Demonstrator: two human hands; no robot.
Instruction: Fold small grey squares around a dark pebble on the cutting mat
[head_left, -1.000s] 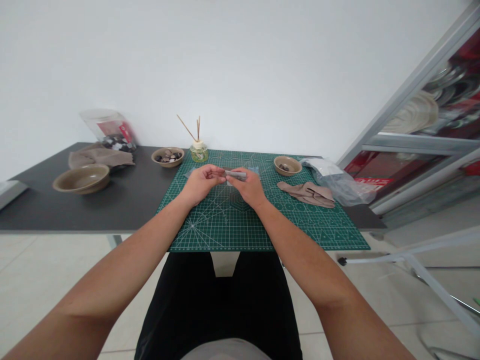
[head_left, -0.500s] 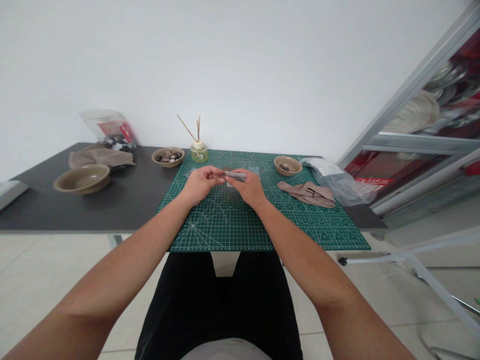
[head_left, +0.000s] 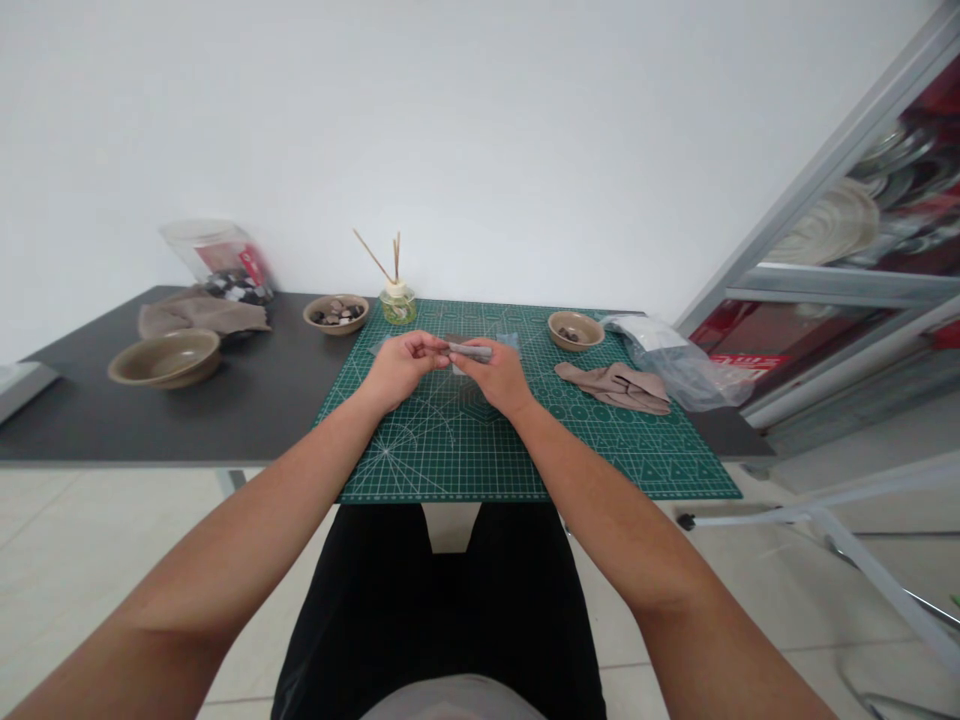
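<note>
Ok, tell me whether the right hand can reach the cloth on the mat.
Probably yes: only bare mat shows between the right hand and the cloth, though that hand may first need to release the grey piece.

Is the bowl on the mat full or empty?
Neither: a few dark pieces lie in the bowl, much of its inside bare.

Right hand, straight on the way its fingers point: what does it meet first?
Most likely the left hand, whose fingertips lie just ahead. The right hand holds a grey rod-like piece pointing that way; whether the hands already touch is unclear.
</note>
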